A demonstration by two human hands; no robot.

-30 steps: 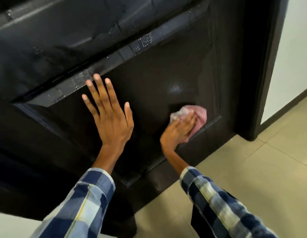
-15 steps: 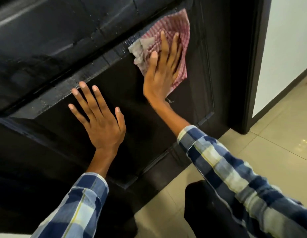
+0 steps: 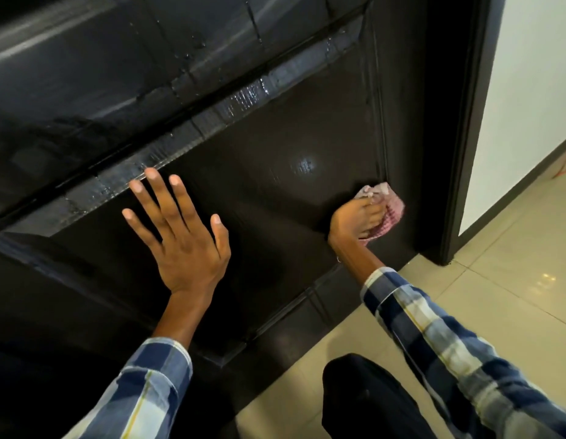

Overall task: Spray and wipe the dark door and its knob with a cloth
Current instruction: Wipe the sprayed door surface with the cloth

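The dark door (image 3: 275, 128) fills most of the view, with a recessed lower panel and wet streaks along its upper moulding. My left hand (image 3: 180, 239) lies flat on the panel, fingers spread, holding nothing. My right hand (image 3: 357, 221) presses a bunched pink checked cloth (image 3: 391, 209) against the panel's lower right corner, near the raised moulding. The door knob is out of view, and no spray bottle shows.
The dark door frame (image 3: 465, 153) stands right of the door, beside a white wall (image 3: 528, 90) with a dark skirting. Beige floor tiles (image 3: 497, 296) lie below. My dark trouser knee (image 3: 370, 397) is at the bottom.
My right hand has swept the cloth from the panel's upper edge down to its lower right corner. My left hand stays flat on the panel.
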